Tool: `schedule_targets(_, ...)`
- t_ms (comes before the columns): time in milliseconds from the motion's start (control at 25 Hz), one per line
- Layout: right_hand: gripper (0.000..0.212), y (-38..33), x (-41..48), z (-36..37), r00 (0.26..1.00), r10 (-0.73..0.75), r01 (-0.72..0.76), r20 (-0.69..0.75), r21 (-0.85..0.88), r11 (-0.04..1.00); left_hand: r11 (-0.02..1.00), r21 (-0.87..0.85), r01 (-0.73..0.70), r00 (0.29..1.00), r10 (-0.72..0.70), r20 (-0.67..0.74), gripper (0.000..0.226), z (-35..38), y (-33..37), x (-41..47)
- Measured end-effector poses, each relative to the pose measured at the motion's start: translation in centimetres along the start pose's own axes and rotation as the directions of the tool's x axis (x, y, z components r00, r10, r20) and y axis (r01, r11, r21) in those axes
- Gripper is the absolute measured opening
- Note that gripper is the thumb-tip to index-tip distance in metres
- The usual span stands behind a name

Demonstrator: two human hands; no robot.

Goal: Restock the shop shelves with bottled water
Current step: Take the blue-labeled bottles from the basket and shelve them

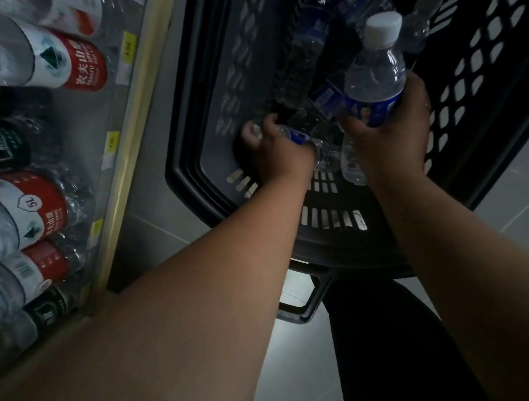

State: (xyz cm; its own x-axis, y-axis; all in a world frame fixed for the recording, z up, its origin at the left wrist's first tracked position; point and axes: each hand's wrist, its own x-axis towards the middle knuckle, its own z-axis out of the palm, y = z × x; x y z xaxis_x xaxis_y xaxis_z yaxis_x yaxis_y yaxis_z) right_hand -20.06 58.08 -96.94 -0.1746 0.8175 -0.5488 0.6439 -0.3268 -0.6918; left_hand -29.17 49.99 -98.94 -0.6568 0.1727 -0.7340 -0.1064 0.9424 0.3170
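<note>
Upper right of the frame, the right hand [396, 137] curls round a white-capped water bottle [375, 73], held tilted above the black basket [198, 101]. At centre, the left hand [276, 148] grips a second bottle [296, 135] lying among others inside the basket. Along the left edge, the shelf [136, 128] holds large red-labelled bottles [63, 61].
</note>
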Motion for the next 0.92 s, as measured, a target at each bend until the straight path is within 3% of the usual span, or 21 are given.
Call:
schedule_targets(80,0.074,0.2,0.1,0.1,0.998,0.061,-0.059,-0.029,0.05,0.997,0.976,0.06,-0.208,0.978,0.209,-0.018,0.067,-0.1,0.2,0.8)
schedule_targets(160,0.073,0.4,0.4,0.2,0.992,0.104,-0.098,-0.065,0.099,0.99,0.946,0.034,-0.323,0.946,0.322,0.039,0.071,0.3,0.7,2.0)
schedule_targets(240,0.072,0.4,0.8,0.2,0.986,0.141,-0.128,-0.09,0.138,0.982,0.967,-0.05,-0.251,0.956,0.256,0.14,0.083,1.1,0.9,3.5)
schedule_targets(320,0.07,0.6,1.2,0.3,0.981,0.157,-0.14,-0.11,0.155,0.978,0.996,-0.039,-0.079,0.97,0.086,0.23,0.094,2.0,0.9,4.7)
schedule_targets(440,0.071,0.6,1.3,0.4,0.979,0.165,-0.144,-0.116,0.172,0.974,0.975,-0.149,0.166,0.934,-0.107,0.34,0.072,4.5,-0.2,6.5)
schedule_targets(480,0.071,0.6,1.2,0.4,0.978,0.167,-0.143,-0.123,0.184,0.972,0.988,-0.105,0.116,0.943,-0.076,0.323,0.068,6.8,-1.9,8.6)
schedule_targets(560,0.071,0.6,1.3,0.3,0.976,0.164,-0.131,-0.144,0.214,0.968,1.0,-0.021,-0.012,0.958,0.017,0.286,0.101,9.8,-2.9,10.1)
schedule_targets(600,0.07,0.6,1.3,0.2,0.975,0.16,-0.123,-0.153,0.225,0.966,0.998,0.032,-0.051,0.961,0.04,0.275,0.106,10.2,-2.6,9.9)
schedule_targets(640,0.069,0.7,1.3,0.2,0.975,0.152,-0.113,-0.164,0.23,0.967,0.97,0.154,-0.186,0.931,0.124,0.344,0.098,9.5,-1.5,9.2)
schedule_targets(720,0.068,0.7,1.3,0.2,0.974,0.141,-0.097,-0.179,0.235,0.967,0.926,0.263,-0.272,0.911,0.16,0.38,0.081,7.0,1.1,6.6)
schedule_targets(920,0.067,0.6,1.1,0.3,0.976,0.115,-0.067,-0.183,0.249,0.966,0.978,0.029,-0.208,0.936,0.19,0.296,0.077,7.3,-0.3,7.7)
